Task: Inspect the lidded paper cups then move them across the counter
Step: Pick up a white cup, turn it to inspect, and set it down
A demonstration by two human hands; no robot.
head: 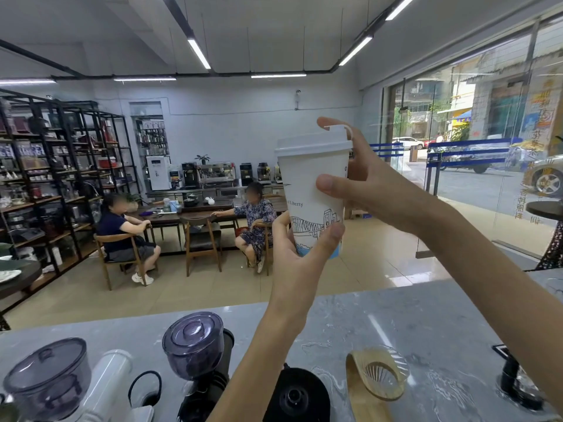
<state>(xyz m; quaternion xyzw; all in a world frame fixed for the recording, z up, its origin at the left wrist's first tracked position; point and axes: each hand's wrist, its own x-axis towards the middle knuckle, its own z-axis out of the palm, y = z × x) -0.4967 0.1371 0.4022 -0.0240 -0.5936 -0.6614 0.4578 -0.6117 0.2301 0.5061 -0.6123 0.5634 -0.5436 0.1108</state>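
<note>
A tall white paper cup (307,190) with a white plastic lid (310,145) and a blue line drawing of a bridge is held up high above the grey marble counter (426,324). My left hand (300,254) grips its base from below, thumb across the front. My right hand (365,181) wraps its upper right side, thumb on the wall and a finger by the lid's raised sip flap (338,129). The cup stands upright. No other lidded cup is in view.
Two coffee grinders with smoky hoppers (195,342) (48,376), a black round appliance (295,397) and a wooden dripper stand (377,376) line the near counter edge. A black fitting (515,382) sits at the right. Two people sit at a table beyond.
</note>
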